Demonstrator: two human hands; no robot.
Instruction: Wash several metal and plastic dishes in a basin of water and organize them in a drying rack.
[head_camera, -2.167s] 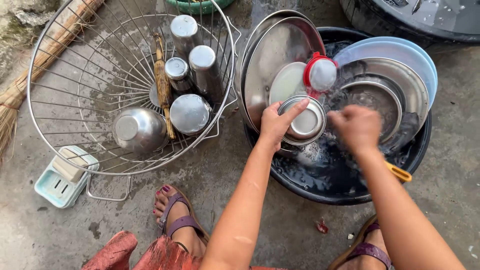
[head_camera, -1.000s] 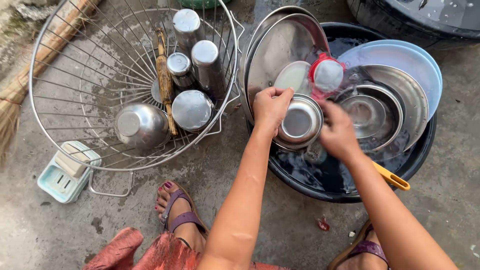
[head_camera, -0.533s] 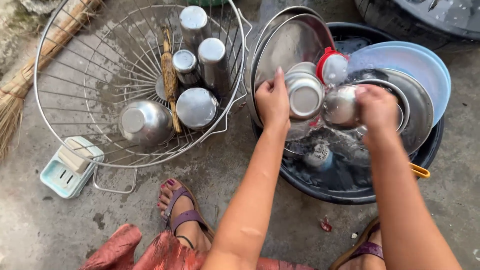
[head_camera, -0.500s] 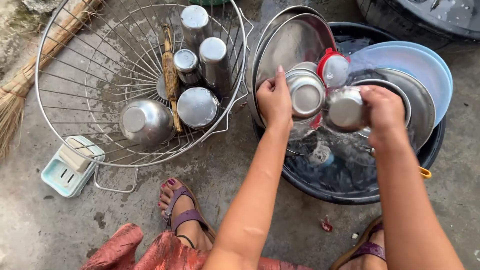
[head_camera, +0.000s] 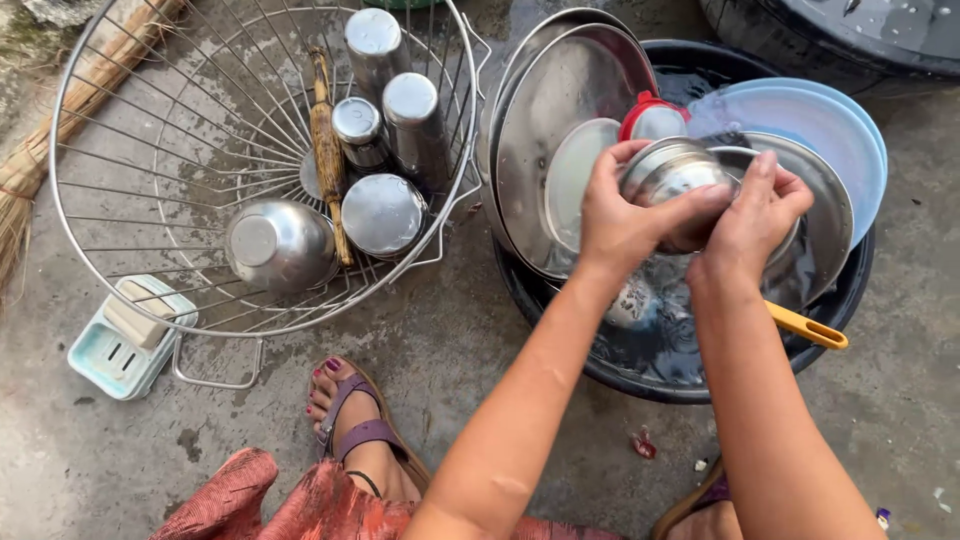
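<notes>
Both my hands hold small steel bowls (head_camera: 668, 172) together above a black wash tub (head_camera: 850, 290) of water. My left hand (head_camera: 615, 222) grips them from the left side, thumb on the rim. My right hand (head_camera: 752, 215) cups them from the right. I cannot tell whether it is one bowl or two nested. In the tub lean large steel plates (head_camera: 560, 90), a white plate (head_camera: 572, 175), a red-rimmed lid (head_camera: 652, 118), a pale blue plate (head_camera: 815, 115) and a steel dish (head_camera: 825, 205). A yellow handle (head_camera: 808, 327) sticks out over the tub's right rim.
A wire basket (head_camera: 120, 130) at the left holds steel tumblers (head_camera: 410, 110), a steel bowl (head_camera: 278, 245), a round lid (head_camera: 382, 213) and a wooden-handled tool (head_camera: 326, 150). A soap dish (head_camera: 125, 340) sits by it, a broom (head_camera: 40, 150) far left. My sandalled foot (head_camera: 355, 425) rests on wet concrete.
My hands held two separate bowls over the tub half a second ago; now they have come together to the right, both clasped on the steel bowls.
</notes>
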